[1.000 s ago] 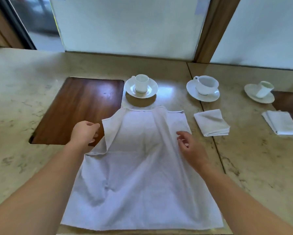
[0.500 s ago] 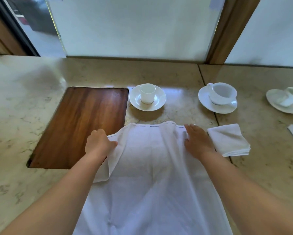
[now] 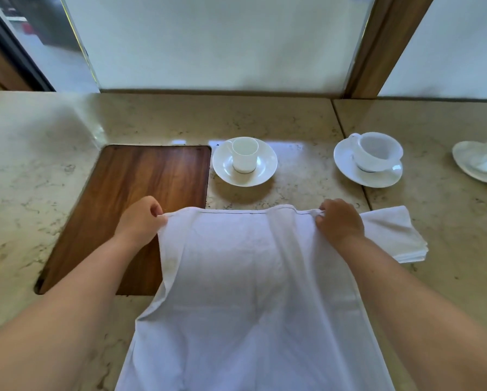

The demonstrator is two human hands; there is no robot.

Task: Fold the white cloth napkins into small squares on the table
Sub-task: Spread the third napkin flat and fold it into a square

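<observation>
Two hands pinch soft white napkin's [image 3: 245, 292] hemmed corners.

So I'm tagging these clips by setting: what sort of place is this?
Probably a café or restaurant being set for service: empty cups on saucers laid at intervals along a stone table, a folded napkin by one setting, and both hands folding another cloth.

The beige marble tabletop [image 3: 293, 119] has a dark wood panel [image 3: 140, 198] set into it at left. On it lie a spread white napkin [image 3: 245, 292], a folded napkin [image 3: 394, 235] just right of it, and three saucers with cups: [image 3: 245, 162], [image 3: 369, 162], [image 3: 479, 162].
</observation>
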